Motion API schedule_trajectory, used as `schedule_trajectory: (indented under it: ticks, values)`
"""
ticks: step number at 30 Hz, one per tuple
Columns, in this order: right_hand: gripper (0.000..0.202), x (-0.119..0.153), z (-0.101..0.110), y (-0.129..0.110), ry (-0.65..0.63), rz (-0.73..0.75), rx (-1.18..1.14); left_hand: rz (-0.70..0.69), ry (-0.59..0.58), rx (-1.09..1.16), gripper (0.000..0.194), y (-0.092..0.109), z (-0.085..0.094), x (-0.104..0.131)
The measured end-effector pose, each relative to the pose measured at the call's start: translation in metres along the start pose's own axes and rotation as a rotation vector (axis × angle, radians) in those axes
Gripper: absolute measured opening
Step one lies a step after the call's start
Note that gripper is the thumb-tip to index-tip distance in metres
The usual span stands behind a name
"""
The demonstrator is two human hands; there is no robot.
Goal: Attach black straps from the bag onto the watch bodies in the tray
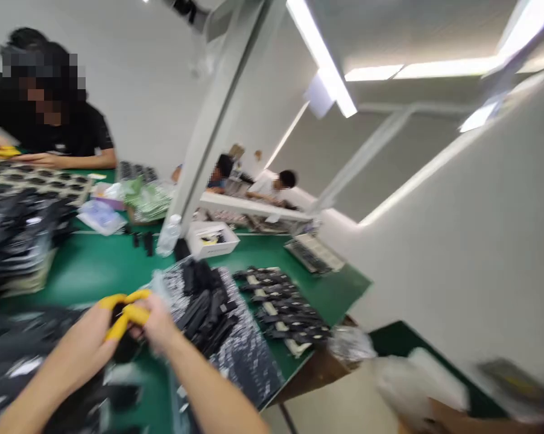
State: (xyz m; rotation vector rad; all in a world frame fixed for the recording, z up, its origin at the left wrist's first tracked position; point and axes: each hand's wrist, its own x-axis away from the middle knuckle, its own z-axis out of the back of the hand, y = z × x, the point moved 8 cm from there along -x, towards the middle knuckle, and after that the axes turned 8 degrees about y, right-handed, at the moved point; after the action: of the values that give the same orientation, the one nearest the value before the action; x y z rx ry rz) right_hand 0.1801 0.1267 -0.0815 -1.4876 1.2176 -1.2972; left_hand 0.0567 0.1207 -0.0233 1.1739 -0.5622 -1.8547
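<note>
My left hand and my right hand meet at the lower left of the view, with yellow finger covers on several fingertips. Between them is a small dark part, pinched by the fingers of both hands; its exact kind is hidden by them and by blur. Under and left of my left hand lie rows of black parts, smeared by motion. Just right of my right hand, a pile of long black plastic pieces rests on a speckled grey sheet.
A tray of black parts lies near the green table's right edge, with another tray behind it. A white box stands by a slanted post. Stacked trays rise at left; a co-worker sits beyond.
</note>
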Motion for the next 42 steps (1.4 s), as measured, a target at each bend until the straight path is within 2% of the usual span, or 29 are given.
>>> schedule_trajectory:
  ticks: [2,4,5,7,12,16,18,21,24,26,29,35,37,42]
  values:
    - [0.060,0.022,-0.003,-0.025,0.087,0.027,-0.017,0.027,-0.093,-0.103,0.034,0.013,0.007,0.002]
    - [0.048,0.034,-0.001,-0.042,0.112,0.045,0.065,0.054,-0.193,-0.201,0.032,0.028,0.007,0.000]
    - [0.044,0.035,0.000,-0.043,0.079,0.024,0.012,0.077,-0.246,-0.246,0.029,0.032,0.004,-0.001]
    - [0.042,0.029,0.005,-0.033,0.009,-0.016,-0.117,0.107,-0.315,-0.321,0.030,0.034,-0.003,-0.003]
    - [0.028,0.010,0.017,0.005,0.002,0.157,-0.005,0.155,-0.438,-0.459,0.039,0.023,-0.008,0.004]
    - [0.026,0.016,0.014,0.004,-0.034,0.145,0.026,0.210,-0.513,-0.517,0.037,0.017,-0.004,0.008]
    - [0.032,0.024,0.009,-0.004,-0.053,0.073,0.005,0.191,-0.468,-0.460,0.033,0.019,-0.002,0.007]
    - [0.049,0.034,-0.001,-0.012,-0.091,-0.065,-0.054,0.149,-0.330,-0.321,0.028,0.022,0.003,0.003]
    - [0.059,0.040,-0.009,-0.013,-0.134,-0.181,-0.118,0.166,-0.166,-0.234,0.019,0.018,0.008,0.000]
    - [0.059,0.040,-0.013,-0.013,-0.191,-0.204,-0.176,0.163,-0.086,-0.142,0.014,0.014,0.008,-0.003]
    - [0.051,0.036,-0.012,-0.013,-0.233,-0.200,-0.252,0.194,0.054,0.054,0.017,0.002,0.011,-0.005]
    - [0.038,0.042,-0.017,-0.010,-0.380,-0.294,-0.261,0.357,0.099,0.362,0.025,-0.012,0.006,-0.004]
    - [0.033,0.043,-0.015,-0.010,-0.397,-0.302,-0.236,0.395,0.167,0.406,0.034,-0.014,0.011,-0.004]
    - [0.031,0.047,-0.014,-0.011,-0.456,-0.289,-0.127,0.475,0.436,0.450,0.045,-0.017,0.037,-0.006]
